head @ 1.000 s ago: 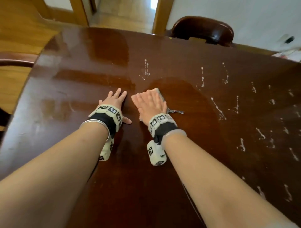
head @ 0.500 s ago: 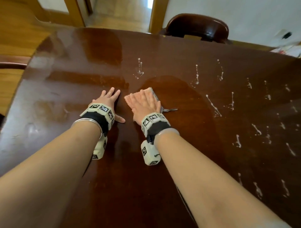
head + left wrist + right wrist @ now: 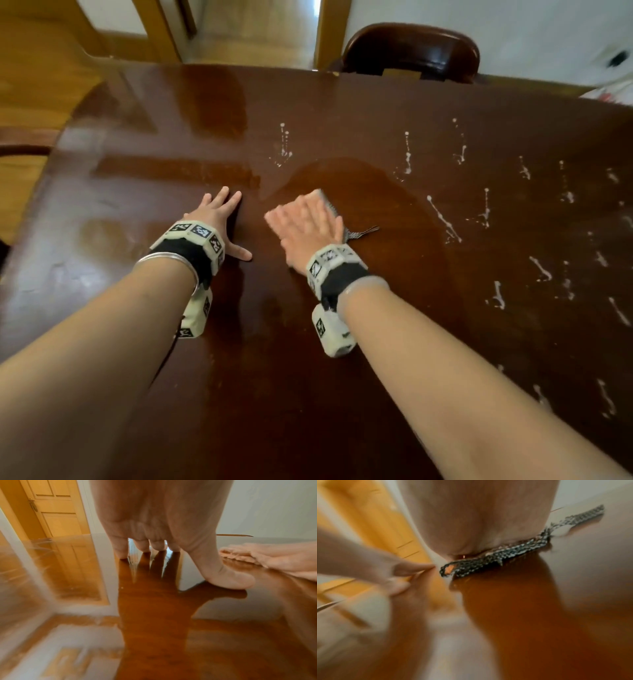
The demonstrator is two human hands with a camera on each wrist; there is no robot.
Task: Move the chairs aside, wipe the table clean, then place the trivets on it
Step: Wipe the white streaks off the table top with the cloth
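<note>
A glossy dark wooden table (image 3: 342, 394) fills the head view. My right hand (image 3: 305, 222) lies flat, fingers straight, pressing a grey woven cloth (image 3: 330, 205) onto the tabletop; the cloth's edge and a loose strip (image 3: 505, 555) stick out from under the palm in the right wrist view. My left hand (image 3: 219, 212) rests flat on the bare wood just left of it, fingers (image 3: 122, 550) straight and thumb spread. White streaks (image 3: 445, 222) dot the table's right half. No trivets are in view.
A dark wooden chair (image 3: 411, 51) stands at the table's far edge, and another chair's curved back (image 3: 24, 150) shows at the left edge. A wooden door (image 3: 53, 507) and wood floor lie beyond. Something white lies at the far right corner (image 3: 616, 90).
My right hand with the cloth has slid a little left, towards the left hand. The left hand stays planted on the table. The camera has shifted slightly.
</note>
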